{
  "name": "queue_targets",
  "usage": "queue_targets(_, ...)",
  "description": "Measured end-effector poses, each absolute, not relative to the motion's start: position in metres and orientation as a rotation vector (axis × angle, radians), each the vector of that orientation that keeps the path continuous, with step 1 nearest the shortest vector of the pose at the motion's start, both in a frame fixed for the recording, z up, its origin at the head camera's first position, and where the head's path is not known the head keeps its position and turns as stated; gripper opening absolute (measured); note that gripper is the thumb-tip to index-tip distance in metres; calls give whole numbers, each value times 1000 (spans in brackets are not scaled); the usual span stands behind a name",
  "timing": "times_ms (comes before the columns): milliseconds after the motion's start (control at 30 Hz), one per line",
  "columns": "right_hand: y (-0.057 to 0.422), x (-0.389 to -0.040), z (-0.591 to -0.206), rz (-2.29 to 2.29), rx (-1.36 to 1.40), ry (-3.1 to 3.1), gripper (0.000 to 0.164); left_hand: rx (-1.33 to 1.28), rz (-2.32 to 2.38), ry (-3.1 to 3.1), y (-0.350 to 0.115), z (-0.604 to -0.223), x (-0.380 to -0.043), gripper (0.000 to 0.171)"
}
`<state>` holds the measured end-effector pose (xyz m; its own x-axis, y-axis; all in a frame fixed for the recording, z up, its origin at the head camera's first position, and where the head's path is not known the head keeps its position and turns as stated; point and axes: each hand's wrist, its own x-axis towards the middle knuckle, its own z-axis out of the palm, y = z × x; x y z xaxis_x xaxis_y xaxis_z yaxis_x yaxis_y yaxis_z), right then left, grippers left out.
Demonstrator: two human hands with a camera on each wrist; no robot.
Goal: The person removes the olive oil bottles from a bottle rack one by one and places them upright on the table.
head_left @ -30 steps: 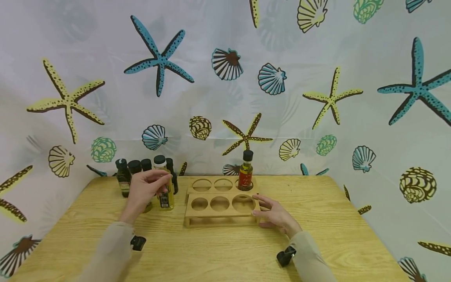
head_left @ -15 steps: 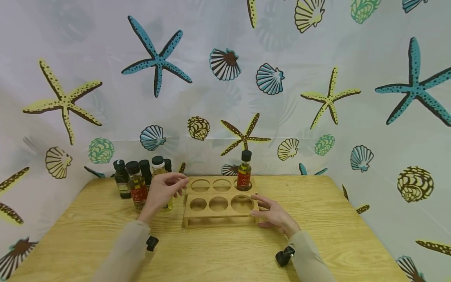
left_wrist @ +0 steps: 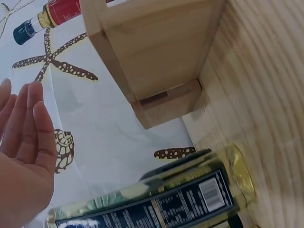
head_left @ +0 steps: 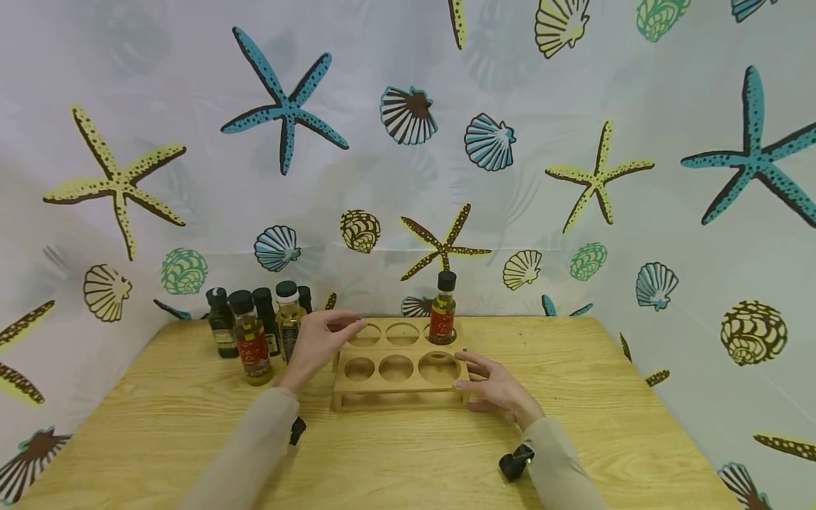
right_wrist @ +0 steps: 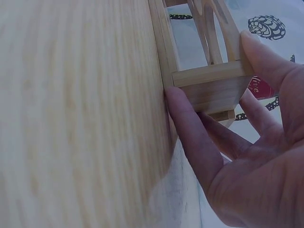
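Note:
A two-tier wooden bottle rack (head_left: 400,386) with round holes stands mid-table. One slim bottle with a red label and black cap (head_left: 443,319) sits upright in its back right hole. My left hand (head_left: 319,343) holds nothing; its loosely bent fingers hover by the back left hole. In the left wrist view that hand (left_wrist: 28,152) shows with fingers extended, and a yellow oil bottle with a dark label (left_wrist: 161,199) lies near below it. My right hand (head_left: 500,392) holds the rack's right end, and in the right wrist view its fingers (right_wrist: 194,137) press against the end panel (right_wrist: 216,90).
Left of the rack stand several capped bottles: a red-labelled one (head_left: 254,347) in front, a dark green one (head_left: 222,329) behind it, and a yellow oil bottle (head_left: 290,319) partly behind my left arm. A patterned curtain (head_left: 408,177) rises behind the table (head_left: 395,460).
My left hand has moved right, from in front of the bottles to the rack's left side, uncovering the red-labelled bottle. My right hand has stayed at the rack's right end.

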<state>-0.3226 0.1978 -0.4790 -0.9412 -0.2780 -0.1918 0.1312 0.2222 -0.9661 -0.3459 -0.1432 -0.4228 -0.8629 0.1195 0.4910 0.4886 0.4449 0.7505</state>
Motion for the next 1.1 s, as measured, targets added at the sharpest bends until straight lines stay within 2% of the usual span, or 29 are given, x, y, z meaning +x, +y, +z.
queue_targets(567,198,-319,-480,-1787,-155,2147,69,-498,-1449,-2275,-104,-420,-372,25)
queue_targets(1100,198,-321,-478,-1800,-149,2149,67,-454,-1638,-2227,-79,-420,-385,19)
